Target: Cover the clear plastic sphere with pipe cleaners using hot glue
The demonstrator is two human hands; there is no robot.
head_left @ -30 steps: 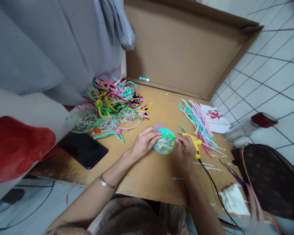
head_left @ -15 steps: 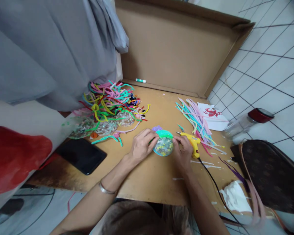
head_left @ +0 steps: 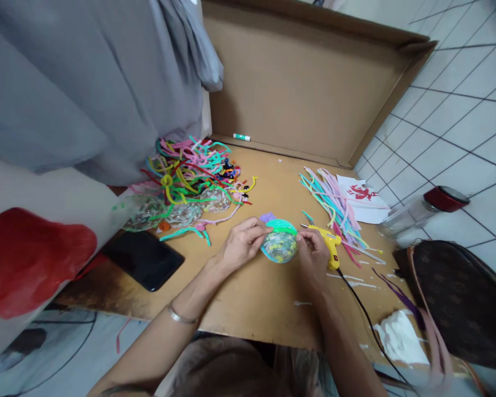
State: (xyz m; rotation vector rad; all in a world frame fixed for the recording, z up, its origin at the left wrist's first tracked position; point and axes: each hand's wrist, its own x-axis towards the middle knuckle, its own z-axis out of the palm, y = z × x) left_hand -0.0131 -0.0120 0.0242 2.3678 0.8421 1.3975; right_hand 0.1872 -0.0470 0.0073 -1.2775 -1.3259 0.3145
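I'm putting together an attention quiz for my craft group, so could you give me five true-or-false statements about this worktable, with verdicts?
1. The left hand and right hand hold a green strip across a round disc. True.
2. The yellow glue gun is in the left hand. False: it lies on the table, beside the right hand.
3. A metal bracelet is on the left arm. True.
4. The black flat device stands upright against the cardboard panel. False: it lies flat toward the left side of the table.
5. A white-and-green tube lies near the panel's foot. True.
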